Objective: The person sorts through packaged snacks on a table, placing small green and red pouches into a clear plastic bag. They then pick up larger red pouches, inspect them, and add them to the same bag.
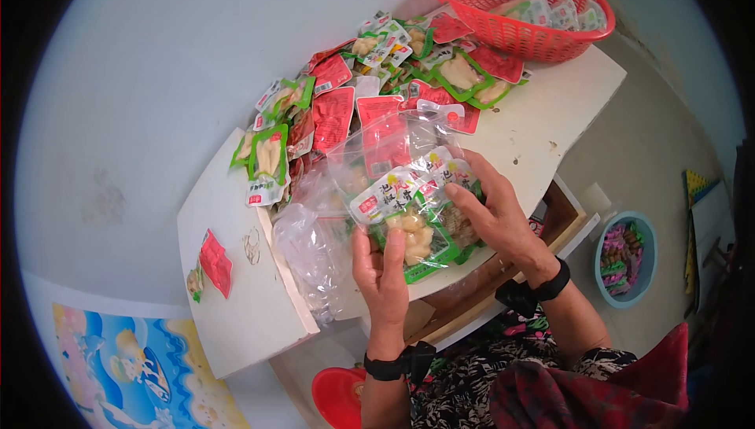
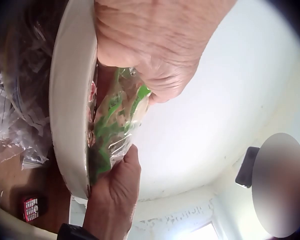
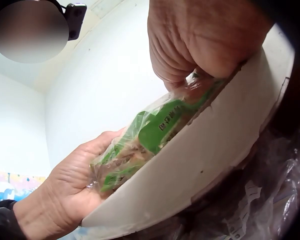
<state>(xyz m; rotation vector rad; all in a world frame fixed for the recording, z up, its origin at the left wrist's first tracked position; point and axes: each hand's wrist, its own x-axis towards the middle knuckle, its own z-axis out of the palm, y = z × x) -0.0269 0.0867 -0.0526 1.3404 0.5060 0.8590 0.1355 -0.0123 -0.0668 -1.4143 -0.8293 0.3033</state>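
Note:
A clear plastic bag [image 1: 346,163] with several green-and-white snack packets [image 1: 417,242] inside is held between both hands over the front edge of the table. My left hand [image 1: 382,281] grips its lower left side, thumb over the front of a packet with pale pieces showing. On the right side, my right hand [image 1: 503,215] holds the bag with the thumb across a packet's white top. In the right wrist view the bagged packets [image 3: 157,127] lie close along the table edge, fingers partly hidden behind them.
Loose red and green packets [image 1: 333,114] are heaped along the wall side of the white table [image 1: 543,126]. More clear bags [image 1: 303,248] lie left of the hands. A red basket [image 1: 511,36] stands at the back right; an open drawer [image 1: 562,220] sits below. A blue basin [image 1: 646,272] is on the floor.

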